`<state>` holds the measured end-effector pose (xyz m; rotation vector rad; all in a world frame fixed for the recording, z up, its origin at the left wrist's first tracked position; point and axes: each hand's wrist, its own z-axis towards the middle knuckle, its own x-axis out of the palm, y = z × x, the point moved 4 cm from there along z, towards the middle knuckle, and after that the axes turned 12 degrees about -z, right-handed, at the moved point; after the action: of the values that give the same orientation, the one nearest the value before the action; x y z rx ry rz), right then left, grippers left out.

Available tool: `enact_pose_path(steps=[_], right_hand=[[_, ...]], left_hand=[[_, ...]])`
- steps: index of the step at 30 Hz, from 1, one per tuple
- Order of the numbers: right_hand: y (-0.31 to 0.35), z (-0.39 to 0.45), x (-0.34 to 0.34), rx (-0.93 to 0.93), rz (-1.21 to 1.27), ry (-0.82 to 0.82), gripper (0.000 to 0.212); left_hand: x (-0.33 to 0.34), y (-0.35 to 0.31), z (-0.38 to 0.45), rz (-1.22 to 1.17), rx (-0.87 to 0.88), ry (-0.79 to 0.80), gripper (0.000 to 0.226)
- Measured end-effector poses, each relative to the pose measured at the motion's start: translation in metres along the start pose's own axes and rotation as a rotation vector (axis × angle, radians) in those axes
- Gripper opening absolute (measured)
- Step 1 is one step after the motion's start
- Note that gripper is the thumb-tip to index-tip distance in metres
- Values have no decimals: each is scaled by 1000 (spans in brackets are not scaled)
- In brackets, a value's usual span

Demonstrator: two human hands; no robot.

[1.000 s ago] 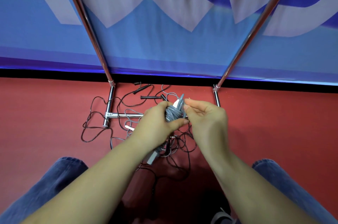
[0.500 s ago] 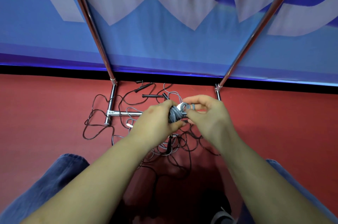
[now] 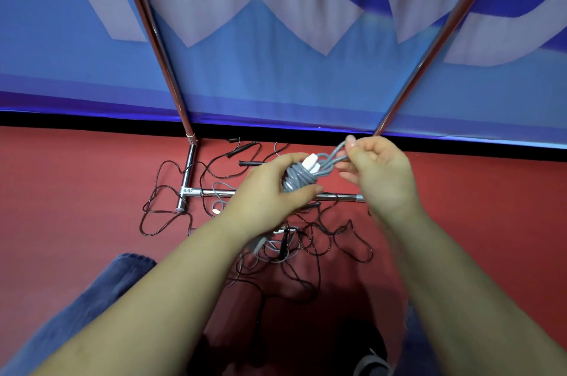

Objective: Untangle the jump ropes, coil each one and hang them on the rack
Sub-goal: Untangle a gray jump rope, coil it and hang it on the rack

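My left hand (image 3: 270,191) grips a coiled grey jump rope (image 3: 297,179) with a white handle end showing at its top. My right hand (image 3: 380,170) pinches the loose grey loops that stick out of the coil to the right and upward. Below my hands a tangle of thin black jump ropes (image 3: 306,240) lies on the red floor, with black handles (image 3: 242,150) near the wall. More grey rope (image 3: 219,194) lies among them. The metal rack (image 3: 190,167) stands over the tangle, its base bar behind my hands.
Two slanted rack poles (image 3: 153,28) rise left and right against a blue and white banner (image 3: 276,68). My knees in blue jeans (image 3: 101,292) frame the bottom of the view. Red floor (image 3: 61,191) spreads on both sides.
My right hand has shifted right and up, drawing the grey loops out of the coil. The left hand keeps hold of the bundle, and the view has dropped slightly.
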<state>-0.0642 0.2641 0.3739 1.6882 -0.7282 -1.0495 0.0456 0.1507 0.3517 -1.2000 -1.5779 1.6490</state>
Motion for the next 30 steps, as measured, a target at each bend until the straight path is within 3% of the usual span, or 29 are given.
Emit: enact_pose_path(steps=[5,7,12,17,23,30], right_hand=[[-16,-6,-3,306,343,-47,21],[-15,-15,-5,321,404,-45,19],[46,-46,-28,7,182,96,12],[128,-107,-33,-285,-72,215,14],[217,-157,-54,-526,-206,160,18],[312,-184,-88,-688,-185,59,13]], left_hand=[[12,-18,-19,34,61,4,46],[14,-27,-29,60,77,-18,46],[7,-47,-69,-203,135,-27,36],[-12,-89,-105,-309,183,-24,38],[-38,-191,-134,-281,341,-97,15],[-66,-299,-151,-254,499,-125,9]])
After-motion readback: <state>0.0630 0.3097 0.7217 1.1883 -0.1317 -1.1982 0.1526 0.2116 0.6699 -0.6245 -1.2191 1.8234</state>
